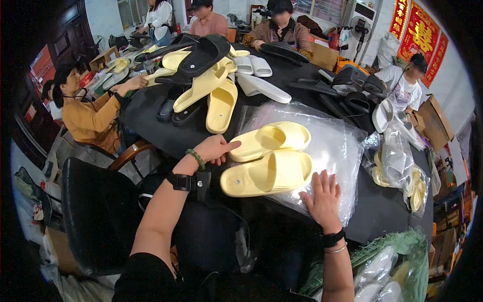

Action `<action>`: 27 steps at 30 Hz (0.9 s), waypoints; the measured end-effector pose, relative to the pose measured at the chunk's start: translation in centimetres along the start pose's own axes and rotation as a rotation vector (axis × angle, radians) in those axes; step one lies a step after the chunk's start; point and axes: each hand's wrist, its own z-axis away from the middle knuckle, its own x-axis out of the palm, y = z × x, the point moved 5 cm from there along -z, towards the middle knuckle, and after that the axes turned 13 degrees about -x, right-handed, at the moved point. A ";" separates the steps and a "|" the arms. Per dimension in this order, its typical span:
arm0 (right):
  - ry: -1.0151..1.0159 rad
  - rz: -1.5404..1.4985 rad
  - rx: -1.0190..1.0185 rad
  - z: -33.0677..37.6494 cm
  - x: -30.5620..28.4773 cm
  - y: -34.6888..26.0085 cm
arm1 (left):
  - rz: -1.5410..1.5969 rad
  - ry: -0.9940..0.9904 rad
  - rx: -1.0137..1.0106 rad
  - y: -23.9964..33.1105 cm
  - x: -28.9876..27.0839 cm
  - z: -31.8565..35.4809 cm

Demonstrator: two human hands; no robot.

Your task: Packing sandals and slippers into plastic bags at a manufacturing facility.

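A pair of yellow slide slippers lies side by side in front of me, toes to the right, partly over a stack of clear plastic bags. My left hand pinches the heel of the far yellow slipper, its other fingers curled. The near yellow slipper rests just below, closest to me, with a small round sticker on its insole. Beside its toe, my right hand lies open on the bags, fingers spread, holding nothing.
A heap of yellow and black slippers covers the black table's far left. White slippers lie behind the bags. Bagged slippers sit at the right edge; a green sack stands below. Several people work around the table. A black chair stands at left.
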 end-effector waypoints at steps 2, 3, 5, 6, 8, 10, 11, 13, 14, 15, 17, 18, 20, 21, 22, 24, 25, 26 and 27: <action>0.007 -0.024 -0.002 -0.4 -0.1 -0.2 | 0.019 -0.025 -0.008 0.1 -0.1 -0.4; 0.013 -0.024 -0.009 -0.5 -0.2 -0.3 | -0.019 -0.046 0.003 0.5 0.1 -0.4; -0.005 -0.029 0.008 -0.2 -0.3 -0.4 | -0.123 -0.078 0.004 1.0 0.8 -1.0; 0.008 -0.032 -0.013 -0.3 -0.4 -0.5 | -0.124 -0.103 -0.007 1.5 1.1 -1.1; -0.005 -0.017 0.020 0.1 -0.4 -0.3 | -0.058 -0.192 -0.037 1.7 1.9 -2.2; 0.011 -0.031 0.006 0.1 -0.7 -0.5 | -0.022 -0.246 -0.041 1.6 1.9 -2.9; -0.002 -0.029 0.008 0.1 -0.6 -0.6 | 0.014 -0.264 -0.030 2.2 1.6 -2.1; -0.004 -0.029 0.001 -0.1 -0.6 -0.7 | 0.115 -0.292 -0.002 3.7 0.3 -1.4; -0.009 -0.027 0.010 -0.1 -0.7 -0.7 | 0.211 -0.341 0.030 4.8 -0.2 -0.9; -0.018 -0.026 0.020 0.0 -0.6 -0.6 | 0.271 -0.356 -0.013 6.3 -1.6 -0.3; -0.017 -0.028 0.034 0.1 -0.4 -0.4 | 0.448 -0.319 0.015 9.6 -5.6 1.2; -0.013 -0.028 0.033 0.1 -0.4 -0.3 | 0.499 -0.201 0.073 11.2 -8.3 1.5; -0.015 -0.041 0.028 0.1 -0.5 -0.5 | 0.644 -0.011 0.187 12.5 -14.3 1.2; -0.009 -0.046 0.023 -0.1 -0.5 -0.6 | 0.741 0.001 0.193 12.9 -17.2 0.7; -0.011 -0.035 0.026 -0.2 -0.5 -0.6 | 0.852 0.114 0.238 12.8 -19.7 0.0; -0.013 -0.023 0.043 -0.1 -0.5 -0.4 | 1.028 0.283 0.248 12.8 -23.3 -1.0; 0.005 -0.032 0.037 0.0 -0.6 -0.3 | 1.047 0.361 0.281 12.1 -24.6 -1.8; 0.024 -0.041 0.030 0.0 -0.7 -0.3 | 1.069 0.420 0.265 10.8 -26.2 -3.5; 0.031 -0.046 0.025 -0.2 -0.6 -0.5 | 1.031 0.496 0.222 8.7 -27.5 -5.5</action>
